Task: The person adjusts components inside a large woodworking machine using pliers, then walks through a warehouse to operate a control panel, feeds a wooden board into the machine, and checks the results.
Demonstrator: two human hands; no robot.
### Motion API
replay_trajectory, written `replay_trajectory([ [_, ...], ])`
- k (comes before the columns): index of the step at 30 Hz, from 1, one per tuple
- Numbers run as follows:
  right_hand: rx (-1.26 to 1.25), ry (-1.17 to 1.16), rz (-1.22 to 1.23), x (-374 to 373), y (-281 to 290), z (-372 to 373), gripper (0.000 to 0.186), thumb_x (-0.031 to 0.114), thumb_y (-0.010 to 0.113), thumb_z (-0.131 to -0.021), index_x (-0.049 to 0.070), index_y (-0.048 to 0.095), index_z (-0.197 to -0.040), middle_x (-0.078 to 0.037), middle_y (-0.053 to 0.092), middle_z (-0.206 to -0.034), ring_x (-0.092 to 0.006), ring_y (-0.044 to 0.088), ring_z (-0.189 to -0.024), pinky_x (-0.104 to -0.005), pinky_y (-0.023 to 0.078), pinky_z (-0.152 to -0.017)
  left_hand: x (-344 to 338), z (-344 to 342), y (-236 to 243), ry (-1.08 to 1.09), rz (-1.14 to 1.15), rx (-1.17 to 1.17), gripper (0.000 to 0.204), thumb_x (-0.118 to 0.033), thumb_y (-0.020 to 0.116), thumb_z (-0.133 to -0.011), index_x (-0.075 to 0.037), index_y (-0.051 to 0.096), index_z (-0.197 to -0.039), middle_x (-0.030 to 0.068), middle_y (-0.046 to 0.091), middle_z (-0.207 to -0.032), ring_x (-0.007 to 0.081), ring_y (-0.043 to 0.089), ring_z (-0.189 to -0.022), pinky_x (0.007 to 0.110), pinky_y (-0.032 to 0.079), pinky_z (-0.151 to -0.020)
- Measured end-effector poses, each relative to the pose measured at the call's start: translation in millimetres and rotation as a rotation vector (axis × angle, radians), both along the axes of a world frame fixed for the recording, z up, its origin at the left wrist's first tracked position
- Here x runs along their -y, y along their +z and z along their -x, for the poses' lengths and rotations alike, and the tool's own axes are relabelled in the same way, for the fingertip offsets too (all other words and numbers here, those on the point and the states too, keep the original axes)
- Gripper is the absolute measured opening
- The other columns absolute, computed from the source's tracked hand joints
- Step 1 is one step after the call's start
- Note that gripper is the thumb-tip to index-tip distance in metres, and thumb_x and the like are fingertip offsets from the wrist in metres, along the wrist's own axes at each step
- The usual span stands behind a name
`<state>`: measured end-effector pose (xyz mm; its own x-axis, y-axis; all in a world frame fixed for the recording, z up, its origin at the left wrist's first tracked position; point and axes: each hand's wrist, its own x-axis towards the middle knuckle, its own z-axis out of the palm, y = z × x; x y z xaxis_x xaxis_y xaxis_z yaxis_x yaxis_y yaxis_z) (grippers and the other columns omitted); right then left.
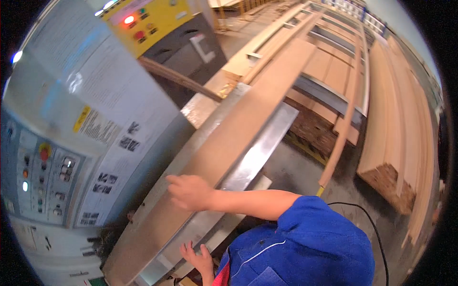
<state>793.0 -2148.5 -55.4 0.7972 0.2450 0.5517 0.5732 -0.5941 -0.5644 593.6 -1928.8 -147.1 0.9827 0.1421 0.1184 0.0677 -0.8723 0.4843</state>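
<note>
A long, wide wooden board [248, 119] lies along the metal machine bed, running from the lower left up toward the stacks at the upper right. My right hand [191, 192] rests on top of it with curled fingers, reaching toward its far edge. Lower down, my left hand [197, 259] hovers by the near edge of the shiny metal table [255, 157], with fingers spread and nothing in them. Blur hides the exact contact of my right fingertips with the board.
A machine panel with buttons [45, 176] stands at the left. Beyond it is a yellow control box [145, 24] with a red light. Timber stacks [391, 124] and a rack of boards [329, 62] lie to the right. A black cable [369, 221] trails over the floor.
</note>
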Motion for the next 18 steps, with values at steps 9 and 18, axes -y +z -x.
replay_trajectory([
  [9,-0.315,-0.889,0.05,196.1,-106.7,223.6,0.03,0.029,0.066,-0.084,0.008,0.065,-0.105,-0.014,0.062,-0.123,-0.0342,0.064,-0.104,-0.0435,0.054,-0.086,45.8,-35.1,-18.5,-0.461,0.071,0.02,0.053,-0.015,0.068,-0.082,0.001,0.053,-0.13,0.027,0.039,-0.147,0.045,0.033,-0.138,0.056,0.027,-0.114],
  [18,-1.185,-1.595,-0.25,204.8,-355.5,675.5,0.045,0.044,0.063,-0.083,0.002,0.071,-0.099,-0.023,0.07,-0.102,-0.0381,0.066,-0.098,-0.0474,0.052,-0.086,157.1,-17.8,-24.0,-0.957,0.132,-0.035,0.052,-0.015,0.069,-0.083,-0.005,0.055,-0.132,0.0232,0.039,-0.148,0.0414,0.033,-0.14,0.05,0.026,-0.116],
])
